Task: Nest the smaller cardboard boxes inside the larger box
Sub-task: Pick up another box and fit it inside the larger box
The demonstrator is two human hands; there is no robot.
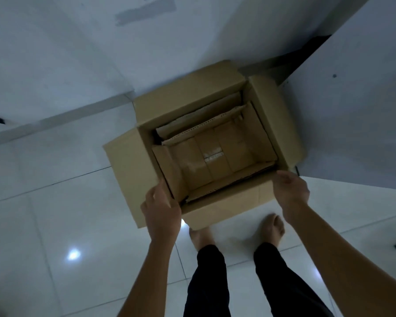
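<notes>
The larger cardboard box (128, 170) stands on the floor with all its flaps folded outward. Inside it sits a smaller open box (215, 156), its own flaps upright against the walls. Another cardboard piece (192, 120) stands behind it, by the far wall. My left hand (161, 207) grips the larger box's near left corner, fingers over the rim. My right hand (289, 191) is curled on the near right corner, at the end of the near flap.
White tiled floor (55, 213) lies all around. A white wall (78, 53) rises just behind the box and a white panel (352, 110) on its right. My bare feet (272, 229) stand just in front of the near flap.
</notes>
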